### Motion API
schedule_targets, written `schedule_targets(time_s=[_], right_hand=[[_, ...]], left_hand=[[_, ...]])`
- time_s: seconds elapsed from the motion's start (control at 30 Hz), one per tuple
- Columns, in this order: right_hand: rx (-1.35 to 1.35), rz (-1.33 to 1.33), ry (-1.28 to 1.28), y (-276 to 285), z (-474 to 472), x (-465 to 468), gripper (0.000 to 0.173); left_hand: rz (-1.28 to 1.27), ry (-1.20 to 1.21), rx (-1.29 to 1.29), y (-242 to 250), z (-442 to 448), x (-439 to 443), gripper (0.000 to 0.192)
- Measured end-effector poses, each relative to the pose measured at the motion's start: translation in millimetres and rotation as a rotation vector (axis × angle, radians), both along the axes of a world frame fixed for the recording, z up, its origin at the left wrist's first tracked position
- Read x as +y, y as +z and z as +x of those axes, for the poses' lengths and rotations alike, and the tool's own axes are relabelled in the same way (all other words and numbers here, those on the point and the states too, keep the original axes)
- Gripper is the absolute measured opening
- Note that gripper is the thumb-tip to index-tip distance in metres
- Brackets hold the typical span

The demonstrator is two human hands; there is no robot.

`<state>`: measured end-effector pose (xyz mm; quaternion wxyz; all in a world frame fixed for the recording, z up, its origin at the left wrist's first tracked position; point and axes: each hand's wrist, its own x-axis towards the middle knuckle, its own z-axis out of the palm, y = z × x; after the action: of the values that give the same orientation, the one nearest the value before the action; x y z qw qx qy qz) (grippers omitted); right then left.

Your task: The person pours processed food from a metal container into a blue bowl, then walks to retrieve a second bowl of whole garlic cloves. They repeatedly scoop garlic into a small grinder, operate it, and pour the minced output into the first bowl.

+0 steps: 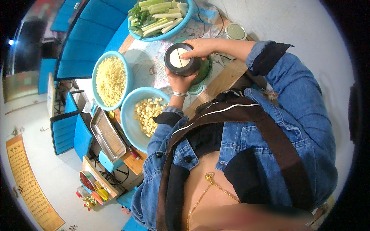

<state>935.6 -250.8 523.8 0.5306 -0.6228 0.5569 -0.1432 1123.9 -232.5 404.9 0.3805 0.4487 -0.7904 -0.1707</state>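
Observation:
Both hands hold a round black motor head with a cream top (177,58), likely from an electric food chopper. My left hand (180,82), with bangles at its wrist, grips its lower side. On its right, my right hand (199,48) holds the rim, thumb on the cream top. Partly hidden beneath is a green-tinted clear bowl (205,70). Peeled garlic cloves (148,114) lie in a light-blue basin (130,124) near my left forearm. Finely chopped pale food, possibly garlic, (111,80) fills another blue basin (94,86).
Cut green onions (162,16) fill a blue basin (189,14) at the table's far edge. A metal tray (108,134) and a knife with a red handle (134,154) lie at left. Right of the hands are dark cords (222,26) and a round greenish lid-like object (235,31).

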Motion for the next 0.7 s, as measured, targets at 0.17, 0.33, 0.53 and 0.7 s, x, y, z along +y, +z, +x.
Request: schedule_targets(time_s=[0.17,0.33,0.53,0.7], right_hand=[[-0.041,0.009,0.011,2.8,-2.2,2.4,0.074],[-0.002,0.018,0.002,3.5,-2.0,1.7,0.074],[0.008,-0.001,0.019,2.7,-3.1,-0.8,0.074],[0.015,-0.004,0.019,0.0,-3.7,-1.3,0.074]], left_hand=[[-0.012,-0.027,-0.005,-4.0,0.5,-1.0,0.105],[0.098,-0.002,-0.048,-3.6,1.2,-0.8,0.109],[0.059,0.03,0.007,-4.0,-1.5,2.8,0.111],[-0.002,-0.002,0.009,-4.7,-1.5,1.6,0.111]])
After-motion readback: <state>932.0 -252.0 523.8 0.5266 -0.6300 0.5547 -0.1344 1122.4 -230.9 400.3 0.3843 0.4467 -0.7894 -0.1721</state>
